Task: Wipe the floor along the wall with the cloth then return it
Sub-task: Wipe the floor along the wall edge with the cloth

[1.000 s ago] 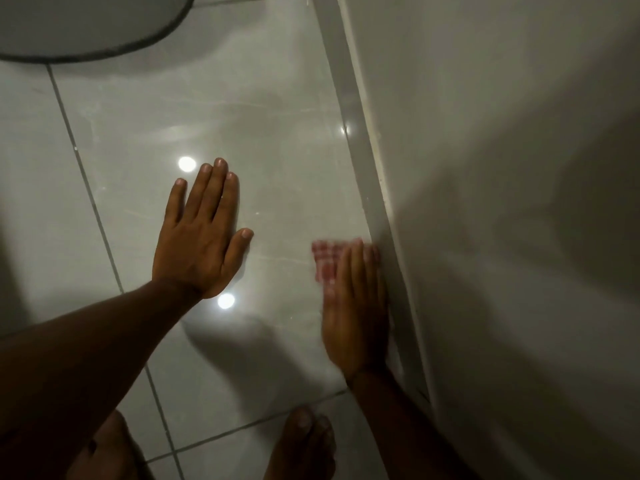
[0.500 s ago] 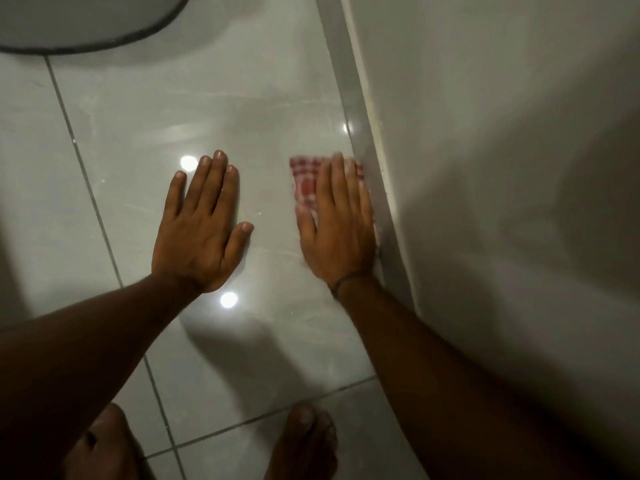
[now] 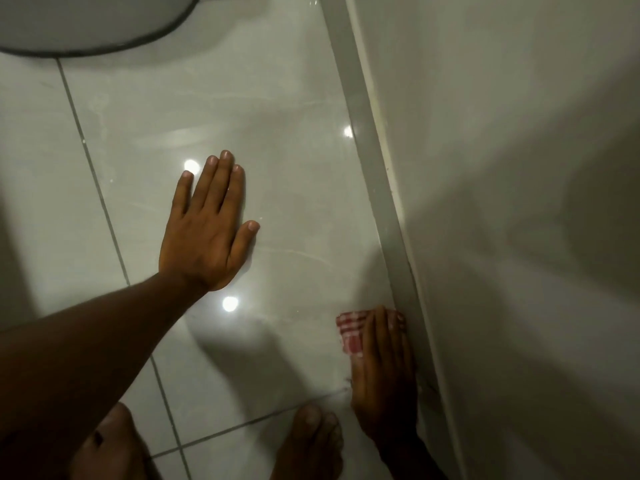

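Head view: a glossy tiled floor (image 3: pixel 294 116) is met by a pale wall (image 3: pixel 502 168) at right. The left hand (image 3: pixel 204 237) is laid flat, fingers released. The right hand (image 3: pixel 384 375) is pressed flat, fingers extended, on the red-checked cloth (image 3: pixel 349 332), just beside the wall's base.

A red-and-white checked cloth (image 3: pixel 350 332) is showing from under the right hand (image 3: pixel 384 382), beside a grey skirting strip (image 3: pixel 375 168) and off-white wall (image 3: pixel 502 168), while glossy pale grey tiles (image 3: pixel 294 116) with darker grout lines are gleaming around the left hand (image 3: pixel 204 233).
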Demonstrator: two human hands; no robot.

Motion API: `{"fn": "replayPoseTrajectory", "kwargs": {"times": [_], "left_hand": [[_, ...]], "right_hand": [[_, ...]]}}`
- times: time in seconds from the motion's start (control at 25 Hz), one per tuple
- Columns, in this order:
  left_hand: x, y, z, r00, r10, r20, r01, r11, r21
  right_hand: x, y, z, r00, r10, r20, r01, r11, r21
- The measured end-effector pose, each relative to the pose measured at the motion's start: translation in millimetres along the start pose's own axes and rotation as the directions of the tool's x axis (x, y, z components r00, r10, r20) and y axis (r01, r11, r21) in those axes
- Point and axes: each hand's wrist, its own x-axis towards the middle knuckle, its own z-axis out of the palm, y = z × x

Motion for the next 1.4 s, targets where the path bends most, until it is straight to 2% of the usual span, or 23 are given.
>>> {"fn": "replayPoseTrajectory", "kwargs": {"times": [0.12, 0.28, 0.44, 0.52, 0.68, 0.76, 0.84, 0.92, 1.0, 1.16, 1.28, 1.4], "left_hand": [[0, -1, 0, 1.000, 0.004, 0.007, -0.004, 1.000, -0.005], [0, 0, 0, 1.000, -0.002, 0.023, 0.003, 1.000, -0.016], [1, 1, -1, 1.000, -0.005, 0.027, 0.005, 1.000, -0.022], [1, 3, -1, 1.000, 0.000, 0.029, 0.000, 1.000, -0.029], [2, 0, -6, 0.995, -0.017, 0.101, 0.019, 1.000, -0.015], [-8, 8, -13, 0.988, -0.019, 0.156, 0.026, 0.999, -0.040], [-25, 17, -28, 0.976, -0.053, 0.210, 0.070, 0.995, -0.075], [-49, 30, -63, 0.971, -0.070, 0.227, 0.093, 0.991, -0.093], [-73, 39, -151, 0.973, -0.143, 0.180, 0.161, 0.983, -0.090], [-98, 64, -188, 0.963, -0.151, 0.225, 0.170, 0.983, -0.069], [-72, 59, -288, 0.965, -0.203, 0.163, 0.215, 0.975, -0.055], [-15, 37, -367, 0.969, -0.237, 0.066, 0.239, 0.971, -0.024]], "right_hand": [[36, -11, -10, 1.000, 0.013, 0.017, -0.013, 1.000, 0.004], [153, -43, -40, 0.995, -0.018, -0.096, 0.026, 0.997, 0.078], [219, -58, -53, 0.992, -0.063, -0.112, 0.074, 0.993, 0.091], [206, -51, -46, 0.987, -0.082, -0.138, 0.098, 0.989, 0.108], [118, -28, -21, 0.960, 0.018, -0.280, 0.069, 0.952, 0.297], [59, -15, -14, 0.967, 0.028, -0.254, 0.056, 0.946, 0.318], [33, -6, -19, 0.975, 0.106, -0.198, -0.013, 0.905, 0.425], [17, -18, -55, 0.964, 0.234, -0.124, -0.134, 0.835, 0.533], [18, -50, -150, 0.970, 0.202, -0.134, -0.091, 0.815, 0.572], [32, -56, -189, 0.976, 0.211, -0.054, -0.150, 0.832, 0.535], [64, -94, -286, 0.974, 0.162, -0.159, -0.023, 0.767, 0.641], [126, -139, -378, 0.980, 0.094, -0.176, 0.035, 0.789, 0.614]]}}
